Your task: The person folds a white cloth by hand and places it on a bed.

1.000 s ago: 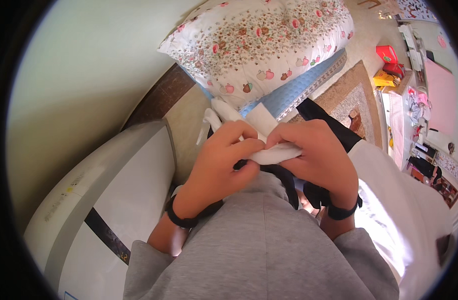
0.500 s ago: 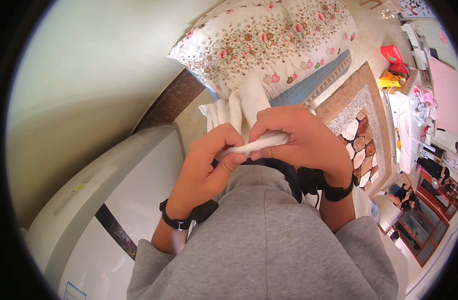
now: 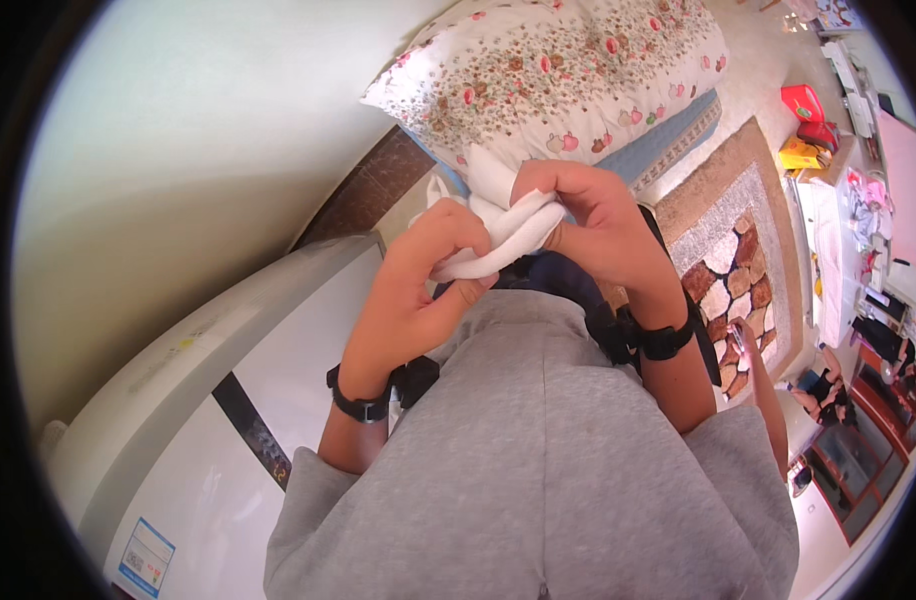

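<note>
Between both hands, close before the chest, sits the soft white rolled cloth (image 3: 498,238). The left hand (image 3: 418,290) grasps its lower end, thumb pressing from below; the right hand (image 3: 588,225) clenches the upper fold, wrist bent inward. I think an even pull and tight fingers help the roll to stay firm.

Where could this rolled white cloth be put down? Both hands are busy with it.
Bare room: the white appliance top beside the left hand, and the patterned rug right of the right hand. The floral pillow fills the bed; the far right is cluttered.
</note>
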### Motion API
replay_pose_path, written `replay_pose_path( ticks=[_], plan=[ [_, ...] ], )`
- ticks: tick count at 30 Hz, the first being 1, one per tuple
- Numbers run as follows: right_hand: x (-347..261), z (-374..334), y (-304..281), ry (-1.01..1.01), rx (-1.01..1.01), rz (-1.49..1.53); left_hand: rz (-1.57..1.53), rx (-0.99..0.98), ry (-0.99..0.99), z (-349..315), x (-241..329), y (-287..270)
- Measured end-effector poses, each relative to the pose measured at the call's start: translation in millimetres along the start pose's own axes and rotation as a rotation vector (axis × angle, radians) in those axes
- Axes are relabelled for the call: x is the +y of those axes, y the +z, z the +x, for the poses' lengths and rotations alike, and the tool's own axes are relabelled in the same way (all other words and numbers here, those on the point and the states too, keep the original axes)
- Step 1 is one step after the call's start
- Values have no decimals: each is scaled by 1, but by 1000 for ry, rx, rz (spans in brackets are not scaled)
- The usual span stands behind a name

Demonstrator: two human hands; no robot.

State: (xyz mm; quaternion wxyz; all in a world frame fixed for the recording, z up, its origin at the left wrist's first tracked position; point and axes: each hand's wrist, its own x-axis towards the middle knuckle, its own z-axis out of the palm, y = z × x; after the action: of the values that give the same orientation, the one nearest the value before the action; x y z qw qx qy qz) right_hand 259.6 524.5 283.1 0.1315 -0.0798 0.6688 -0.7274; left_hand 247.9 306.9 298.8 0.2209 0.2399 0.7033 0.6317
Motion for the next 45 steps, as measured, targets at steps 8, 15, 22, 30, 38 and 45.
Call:
replay_pose_path(
  ticks=[8,15,22,30,38,45],
  plan=[
    [-36,2,20,56,-120,-31,-299,136,-56,-9,0,6],
    [-46,5,44,-59,-119,-174,-431,84,-99,-14,7,1],
    [-49,9,56,-188,-111,-226,-494,99,4,-19,4,-4],
    [-58,4,59,-110,-72,-111,-357,257,74,-26,8,-11],
    [-55,-4,57,-97,-24,-206,-200,92,-51,-25,20,-10],
    [-59,-4,54,-255,17,-324,-164,232,-88,-24,29,-2]
  ],
)
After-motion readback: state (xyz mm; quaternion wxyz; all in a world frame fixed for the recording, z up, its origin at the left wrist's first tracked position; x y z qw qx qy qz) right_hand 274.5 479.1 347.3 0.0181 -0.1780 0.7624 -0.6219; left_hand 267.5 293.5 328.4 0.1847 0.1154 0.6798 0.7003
